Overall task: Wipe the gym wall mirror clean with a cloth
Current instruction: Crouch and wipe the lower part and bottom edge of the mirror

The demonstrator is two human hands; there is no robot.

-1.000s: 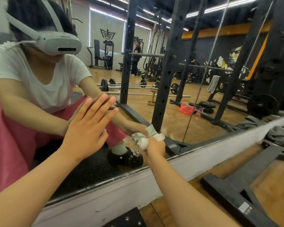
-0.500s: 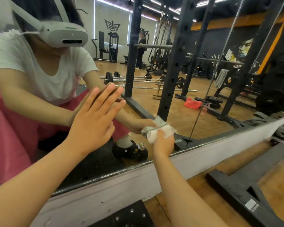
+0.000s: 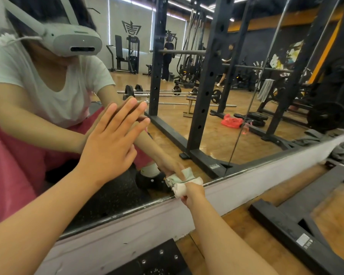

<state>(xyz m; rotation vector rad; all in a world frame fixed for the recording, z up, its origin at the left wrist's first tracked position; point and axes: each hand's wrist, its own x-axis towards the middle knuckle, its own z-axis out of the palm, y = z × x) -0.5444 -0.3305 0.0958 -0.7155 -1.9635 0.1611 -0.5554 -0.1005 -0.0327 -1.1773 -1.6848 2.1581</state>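
The person crouches close to the mirror [image 3: 216, 135]. The left hand [image 3: 109, 149] lies flat on the glass with straight fingers and holds nothing. The right hand [image 3: 193, 192] grips a bunched white cloth [image 3: 180, 187] and presses it on the very bottom edge of the glass, just above the pale ledge [image 3: 127, 221]. I judge the wiping is now at the lowest strip. How much of the glass above is already clean, I cannot tell.

Right hand [image 3: 194, 192] fingertips, apparently behind the cloth [image 3: 179, 189].
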